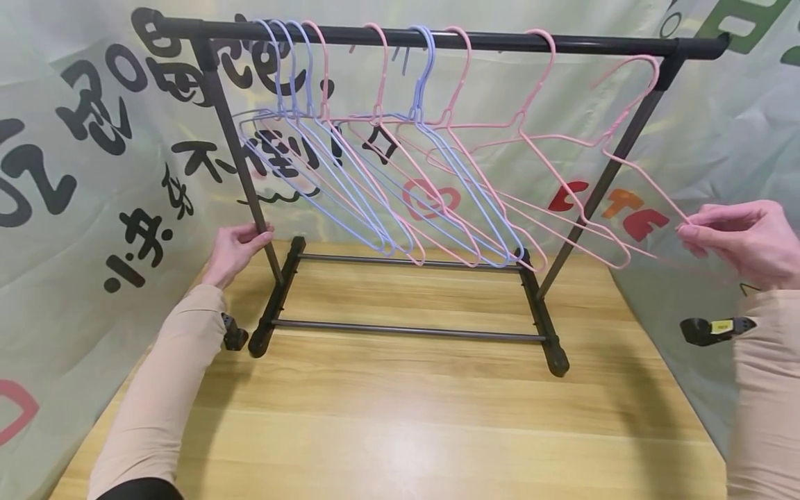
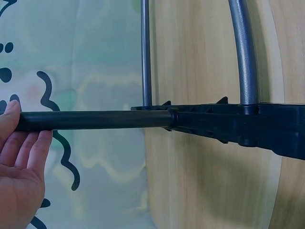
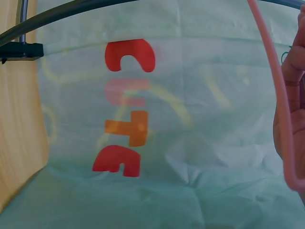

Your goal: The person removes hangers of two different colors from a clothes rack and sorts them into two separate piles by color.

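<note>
My left hand (image 1: 232,253) grips the left upright (image 1: 240,160) of a black clothes rack, low down. In the left wrist view, the thumb lies on one side of that post (image 2: 105,120) and the fingers on the other. Out at the right, my right hand (image 1: 746,239) pinches a pink clothes hanger (image 1: 625,117) by one lower corner. Its hook is off the rail, just under the rail's right end and in front of the right upright. The right wrist view shows the pink hanger (image 3: 280,90) across the hand (image 3: 296,76) at the right edge.
Several pink hangers (image 1: 541,83) and blue hangers (image 1: 429,66) hang along the rack's top rail (image 1: 500,42). The rack's feet (image 1: 555,354) and two crossbars (image 1: 406,330) stand on a wooden table (image 1: 400,423). A printed cloth (image 1: 75,278) surrounds the table at back and sides.
</note>
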`<state>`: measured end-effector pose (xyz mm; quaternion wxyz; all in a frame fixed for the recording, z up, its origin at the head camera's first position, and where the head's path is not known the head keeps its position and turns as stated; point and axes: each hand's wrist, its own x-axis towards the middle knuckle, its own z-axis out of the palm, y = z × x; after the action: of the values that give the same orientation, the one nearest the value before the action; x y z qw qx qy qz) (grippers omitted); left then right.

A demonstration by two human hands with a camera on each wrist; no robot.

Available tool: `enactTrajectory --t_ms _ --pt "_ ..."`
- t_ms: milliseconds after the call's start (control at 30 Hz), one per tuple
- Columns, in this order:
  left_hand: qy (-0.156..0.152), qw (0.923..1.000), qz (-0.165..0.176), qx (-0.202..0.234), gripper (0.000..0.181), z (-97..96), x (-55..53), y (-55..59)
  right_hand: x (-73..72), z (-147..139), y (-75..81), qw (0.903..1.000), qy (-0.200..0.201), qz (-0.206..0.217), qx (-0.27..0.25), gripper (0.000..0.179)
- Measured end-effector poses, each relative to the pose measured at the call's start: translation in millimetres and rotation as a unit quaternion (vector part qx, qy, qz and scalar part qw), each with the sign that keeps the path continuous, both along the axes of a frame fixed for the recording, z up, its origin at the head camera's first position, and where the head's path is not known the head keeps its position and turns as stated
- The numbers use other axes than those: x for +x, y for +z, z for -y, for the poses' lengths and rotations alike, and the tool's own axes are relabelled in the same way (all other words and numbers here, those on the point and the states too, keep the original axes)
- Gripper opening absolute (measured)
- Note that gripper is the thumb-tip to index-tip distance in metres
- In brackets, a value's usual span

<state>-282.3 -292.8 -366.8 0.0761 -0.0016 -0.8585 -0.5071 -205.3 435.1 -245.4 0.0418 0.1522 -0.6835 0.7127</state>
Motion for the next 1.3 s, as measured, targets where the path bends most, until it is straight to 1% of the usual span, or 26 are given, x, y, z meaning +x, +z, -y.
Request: enactTrajectory --t_ms 133,267,333,533,633,767,833,967,1133,1233,1300 --pt "-0.001 1.0 0.001 -0.005 0.048 -1.2 -0.2 -0.2 2.1 -2 -6.1 0.9998 0.003 -0.018 -0.013 0.03" --pt "0.0 1.0 0.001 -0.01 0.046 -2.1 -0.1 1.4 4.2 -4 -7.6 0.9992 -0.002 -0.031 -0.027 0.029" --pt "0.002 0.9999 0.002 -0.013 0.047 -2.4 -0.1 2.2 4.8 -5 -7.5 0.9991 -0.001 -0.035 -0.025 0.029" --pt "-0.002 1.0 0.005 -0.006 0.049 -2.8 0.9 3.0 5.8 -6 -5.4 0.9997 -0.004 -0.021 -0.014 0.029" --pt "-0.005 1.0 0.003 -0.001 0.049 -2.3 1.0 2.7 5.8 -5 -3.1 0.9997 -0.015 -0.017 -0.013 0.028" --pt "-0.001 1.0 0.007 -0.005 0.049 -1.4 1.4 2.2 5.1 -3 0.0 0.9995 -0.021 -0.017 -0.017 0.027" --pt "0.005 0.9999 0.011 -0.012 0.05 -1.3 2.0 2.0 4.9 -2 1.0 0.9996 -0.016 -0.015 -0.018 0.027" --pt "0.004 0.9999 0.011 -0.013 0.05 -2.0 1.8 1.8 6.4 -3 2.4 0.9997 -0.02 -0.005 -0.011 0.026" --pt "0.007 0.9998 0.016 -0.014 0.051 -2.2 1.6 1.4 6.4 -1 3.8 0.9993 -0.024 -0.015 -0.025 0.027" --pt "0.011 0.9997 0.015 -0.016 0.053 -2.1 1.1 1.0 6.1 0 5.9 0.9991 -0.03 -0.027 -0.016 0.028" --pt "0.007 0.9998 0.014 -0.013 0.053 -2.4 0.4 0.8 7.1 -1 7.4 0.9989 -0.038 -0.026 -0.004 0.027"
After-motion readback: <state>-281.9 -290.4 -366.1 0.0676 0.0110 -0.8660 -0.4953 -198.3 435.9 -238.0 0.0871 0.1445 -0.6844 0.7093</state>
